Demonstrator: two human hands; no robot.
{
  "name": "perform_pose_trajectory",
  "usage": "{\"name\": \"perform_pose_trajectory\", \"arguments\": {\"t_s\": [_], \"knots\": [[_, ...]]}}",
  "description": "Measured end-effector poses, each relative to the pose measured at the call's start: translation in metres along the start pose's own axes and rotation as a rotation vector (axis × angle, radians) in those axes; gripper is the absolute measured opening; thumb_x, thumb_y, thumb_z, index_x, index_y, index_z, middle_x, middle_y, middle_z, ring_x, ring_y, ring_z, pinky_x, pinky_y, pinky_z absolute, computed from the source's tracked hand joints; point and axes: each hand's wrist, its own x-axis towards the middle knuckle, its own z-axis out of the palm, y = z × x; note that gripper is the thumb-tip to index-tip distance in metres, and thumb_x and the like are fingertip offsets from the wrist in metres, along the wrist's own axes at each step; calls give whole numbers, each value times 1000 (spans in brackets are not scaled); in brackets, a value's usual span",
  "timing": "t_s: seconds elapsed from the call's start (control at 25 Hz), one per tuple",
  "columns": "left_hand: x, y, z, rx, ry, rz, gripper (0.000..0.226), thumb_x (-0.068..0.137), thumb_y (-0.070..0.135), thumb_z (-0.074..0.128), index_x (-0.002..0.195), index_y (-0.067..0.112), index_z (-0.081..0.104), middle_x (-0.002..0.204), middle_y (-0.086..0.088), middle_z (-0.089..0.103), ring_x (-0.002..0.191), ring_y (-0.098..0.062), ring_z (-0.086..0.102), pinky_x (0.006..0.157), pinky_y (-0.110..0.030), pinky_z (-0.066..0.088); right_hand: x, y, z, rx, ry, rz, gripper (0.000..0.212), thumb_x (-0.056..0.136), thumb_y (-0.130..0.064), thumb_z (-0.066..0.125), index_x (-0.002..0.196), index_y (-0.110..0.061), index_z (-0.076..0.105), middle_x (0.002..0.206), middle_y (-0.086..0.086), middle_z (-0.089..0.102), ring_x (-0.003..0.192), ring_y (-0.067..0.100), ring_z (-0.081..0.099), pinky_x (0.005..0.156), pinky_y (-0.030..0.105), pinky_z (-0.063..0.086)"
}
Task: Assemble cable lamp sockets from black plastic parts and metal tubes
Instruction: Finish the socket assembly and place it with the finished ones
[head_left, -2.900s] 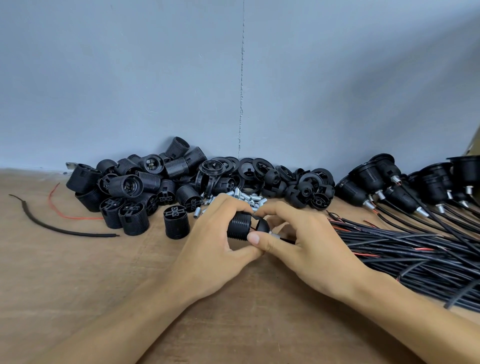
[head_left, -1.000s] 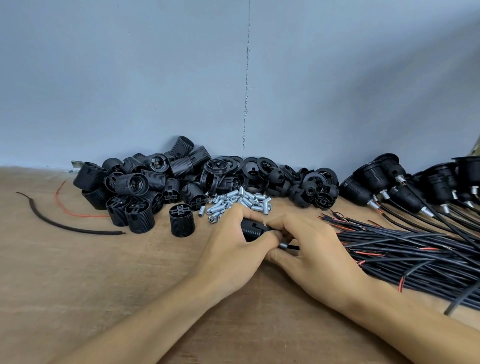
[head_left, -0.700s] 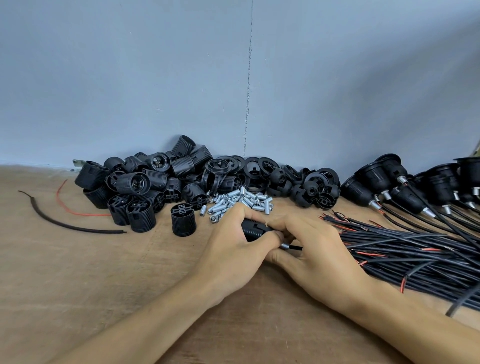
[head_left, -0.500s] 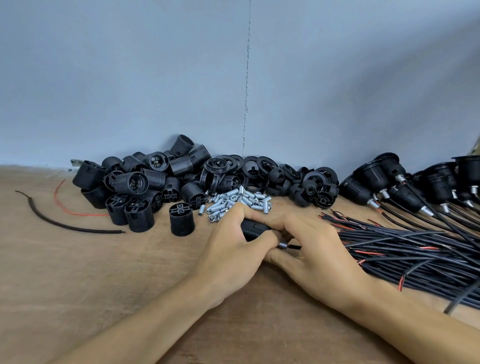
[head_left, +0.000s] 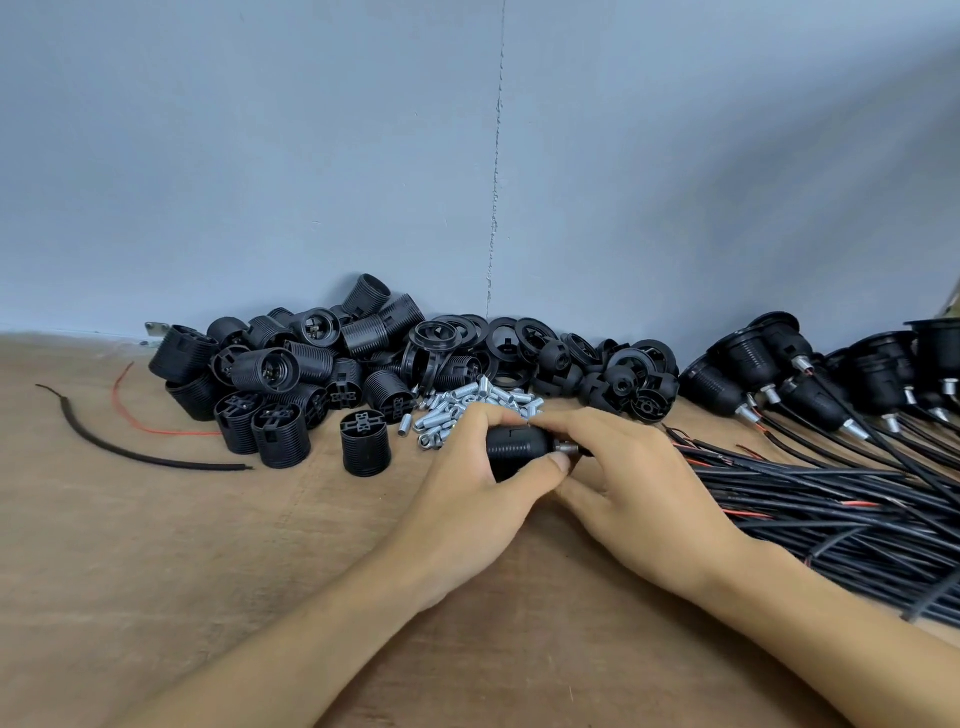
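Your left hand (head_left: 467, 499) closes its grip round a smooth black plastic lamp socket (head_left: 514, 447), beside the loose threaded tubes (head_left: 467, 402) on the wooden desk (head_left: 156, 545); your right hand (head_left: 639, 499) curls its grip on the socket's silvery metal tube (head_left: 563, 447), largely hidden.

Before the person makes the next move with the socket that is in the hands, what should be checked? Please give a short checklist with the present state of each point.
1. Left hand grips the black socket firmly: ok.
2. Metal tube sits at the socket's end, with the right hand pinching it: ok.
3. Tube screwed fully home: cannot tell.
4. Cable passes through the tube: cannot tell, as the right hand hides it.
5. Spare tubes lie just behind the hands: ok.
6. Finished sockets lie to the right of the hands: ok.
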Motion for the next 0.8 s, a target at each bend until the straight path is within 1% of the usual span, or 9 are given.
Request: {"name": "perform_pose_trajectory", "arguments": {"t_s": [0.08,0.16,0.24,0.32,0.4,0.56,0.64,0.72,0.8], "knots": [[1,0,-2,41,-17,1,34,73,51,73,103,45,60,99,22,70,94,7,64,78,-13,45,1,3,-1,-15,-42,-6,44,90,-26,69,133,-31,59,117,-14,67,106,10,62,88,40,51],[3,-1,-8,113,1,15,31,78,42,74,105,43,60,99,28,68,93,10,62,75,-7,43,4,5,-4,-33,-78,-2,41,92,-38,65,132,-33,59,117,-15,67,104,10,63,88,39,50],[5,-3,-16,205,17,35,32,77,38,73,107,41,61,102,28,68,98,9,62,83,-12,45,7,6,-7,-69,-116,7,41,92,-51,60,130,-34,59,117,-16,67,106,8,62,91,38,49],[6,-5,-21,295,38,60,31,79,31,76,107,39,64,104,25,70,103,7,61,92,-23,50,11,10,-10,-99,-149,39,39,91,-52,62,127,-37,60,116,-18,67,106,6,60,94,37,47],[6,-6,-21,362,65,97,30,81,23,78,105,38,68,102,24,70,99,6,62,91,-25,52,16,13,-14,-71,-205,114,36,90,-49,66,124,-38,62,113,-17,69,106,6,60,96,38,48],[6,-8,-17,413,107,147,28,81,24,79,102,39,68,95,26,70,93,5,62,84,-22,51,21,18,-19,52,-342,236,32,88,-47,70,118,-38,68,108,-20,70,103,-4,62,97,30,49],[7,-9,-15,417,114,151,27,81,24,79,102,38,67,94,25,70,92,5,62,84,-23,51,24,20,-17,140,-268,290,24,90,-49,64,110,-37,73,101,-25,72,96,-11,62,89,16,48],[7,-9,-15,427,122,151,27,81,25,79,102,37,68,93,23,70,92,4,61,87,-28,52,30,25,-15,127,-37,356,21,95,-46,58,100,-34,75,91,-25,71,91,-12,61,76,3,41],[7,-8,-14,442,114,147,28,80,29,81,104,36,69,93,23,69,91,5,62,90,-32,52,38,35,-16,18,157,416,17,97,-30,57,100,-28,74,91,-15,71,91,5,65,76,13,46]]}}
